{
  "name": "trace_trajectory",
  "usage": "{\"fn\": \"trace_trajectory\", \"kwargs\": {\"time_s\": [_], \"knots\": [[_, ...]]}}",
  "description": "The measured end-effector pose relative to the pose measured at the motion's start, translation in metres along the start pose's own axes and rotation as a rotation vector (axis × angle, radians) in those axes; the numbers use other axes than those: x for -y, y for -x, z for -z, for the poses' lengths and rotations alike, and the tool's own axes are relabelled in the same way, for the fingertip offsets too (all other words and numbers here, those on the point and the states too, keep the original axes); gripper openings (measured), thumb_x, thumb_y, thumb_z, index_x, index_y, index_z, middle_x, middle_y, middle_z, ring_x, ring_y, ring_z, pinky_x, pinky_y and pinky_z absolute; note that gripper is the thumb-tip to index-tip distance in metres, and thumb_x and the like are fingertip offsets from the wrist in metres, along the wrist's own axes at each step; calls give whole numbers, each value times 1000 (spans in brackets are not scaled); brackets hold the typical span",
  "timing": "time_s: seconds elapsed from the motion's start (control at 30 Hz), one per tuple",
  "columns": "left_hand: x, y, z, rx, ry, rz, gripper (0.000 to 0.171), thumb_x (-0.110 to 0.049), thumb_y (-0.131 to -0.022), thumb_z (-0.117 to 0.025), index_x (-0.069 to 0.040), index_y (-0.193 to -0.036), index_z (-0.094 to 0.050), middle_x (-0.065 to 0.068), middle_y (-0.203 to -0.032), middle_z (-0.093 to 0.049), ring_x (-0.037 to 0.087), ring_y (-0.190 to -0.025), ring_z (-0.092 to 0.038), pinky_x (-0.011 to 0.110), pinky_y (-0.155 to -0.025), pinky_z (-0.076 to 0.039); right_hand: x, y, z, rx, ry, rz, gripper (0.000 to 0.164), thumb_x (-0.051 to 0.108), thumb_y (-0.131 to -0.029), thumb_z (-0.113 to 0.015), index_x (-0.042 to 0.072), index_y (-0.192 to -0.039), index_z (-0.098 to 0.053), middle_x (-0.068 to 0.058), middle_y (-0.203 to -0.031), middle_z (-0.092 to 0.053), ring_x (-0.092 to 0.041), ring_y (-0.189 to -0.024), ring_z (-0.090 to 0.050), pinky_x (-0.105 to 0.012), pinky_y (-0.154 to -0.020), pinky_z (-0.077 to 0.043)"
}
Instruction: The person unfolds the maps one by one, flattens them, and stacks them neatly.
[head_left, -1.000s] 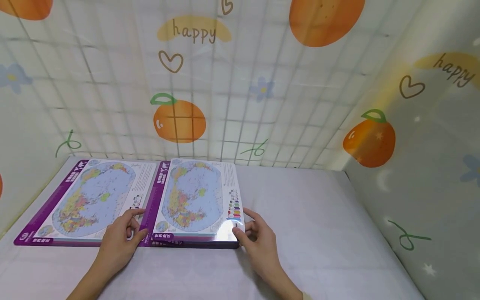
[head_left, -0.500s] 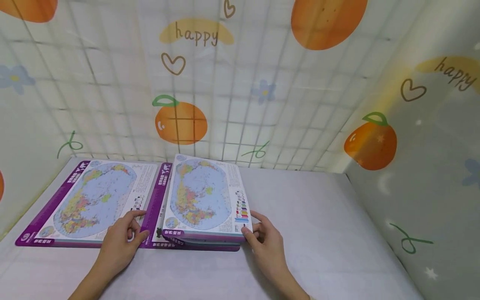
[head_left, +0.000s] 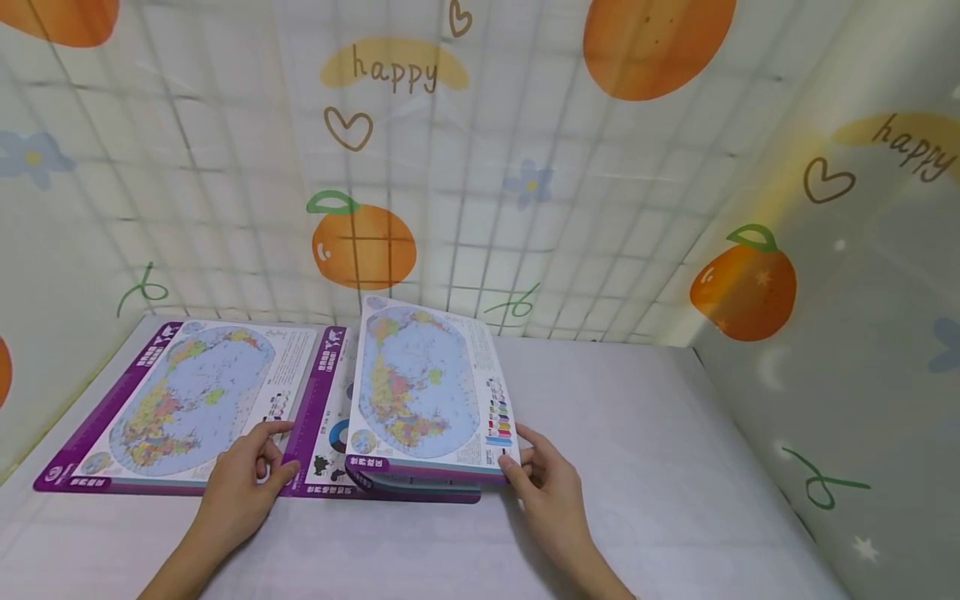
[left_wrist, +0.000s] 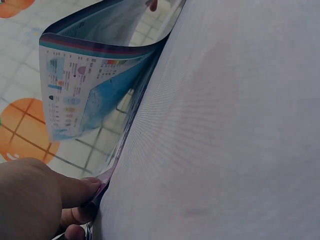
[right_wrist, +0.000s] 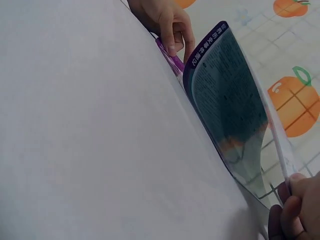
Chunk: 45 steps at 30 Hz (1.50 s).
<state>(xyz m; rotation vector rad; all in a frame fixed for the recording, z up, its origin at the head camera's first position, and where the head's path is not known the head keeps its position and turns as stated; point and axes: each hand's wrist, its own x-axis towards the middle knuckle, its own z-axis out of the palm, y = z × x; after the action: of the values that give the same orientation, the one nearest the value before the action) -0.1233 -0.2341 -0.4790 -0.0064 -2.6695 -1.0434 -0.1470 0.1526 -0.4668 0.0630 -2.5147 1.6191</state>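
Two glossy folded world maps with purple borders lie side by side. The left map [head_left: 195,400] is flat. On the right map [head_left: 420,383], the upper panel is raised and tilted, and printed charts show on the layer beneath. My right hand [head_left: 551,479] pinches that panel's near right corner between thumb and fingers. My left hand [head_left: 243,471] rests at the seam between the maps, its thumb on the purple strip [head_left: 303,425] and its index finger by the left map's edge. A curved inner panel [left_wrist: 75,90] hangs in a loop in the left wrist view.
A white cloth-covered table [head_left: 600,417] extends to the right of the maps and in front of them. Behind stands a wire grid covered by a curtain [head_left: 450,208] printed with oranges and hearts. Another curtain wall [head_left: 862,375] borders the right side.
My right hand has lifted the right map's upper panel and drawn it rightward, uncovering the charts below. My left hand has stayed at the seam.
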Motion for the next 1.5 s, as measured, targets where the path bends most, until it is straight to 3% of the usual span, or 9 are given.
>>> {"fn": "trace_trajectory", "kwargs": {"time_s": [0.4, 0.97, 1.5], "knots": [[1, 0, -1, -17, 15, -16, 48, -7, -90, -81, -9, -135, -63, -4, -77, -51, 13, -75, -43, 28, -69, -33, -3, 1, 12, -8, 1, -2, 52, 14, -98, -76, 15, -147, -59, -6, -87, -70, -9, -71, -59, -21, -61, -46], [-1, 0, 1, 12, 14, 23, 49, -10, -92, -81, -9, -137, -62, -2, -79, -53, 15, -77, -44, 28, -69, -33, -5, 0, 23, -31, 26, -22, 48, 14, -98, -75, 16, -144, -62, -8, -89, -70, -10, -73, -61, -21, -64, -47], [-2, 0, 1, 12, 5, 14, 48, -11, -93, -80, -9, -137, -62, -3, -78, -53, 14, -77, -44, 28, -69, -33, -19, -2, 45, -72, 27, -27, 45, 15, -99, -75, 15, -143, -62, -9, -91, -71, -9, -70, -60, -21, -64, -49]]}}
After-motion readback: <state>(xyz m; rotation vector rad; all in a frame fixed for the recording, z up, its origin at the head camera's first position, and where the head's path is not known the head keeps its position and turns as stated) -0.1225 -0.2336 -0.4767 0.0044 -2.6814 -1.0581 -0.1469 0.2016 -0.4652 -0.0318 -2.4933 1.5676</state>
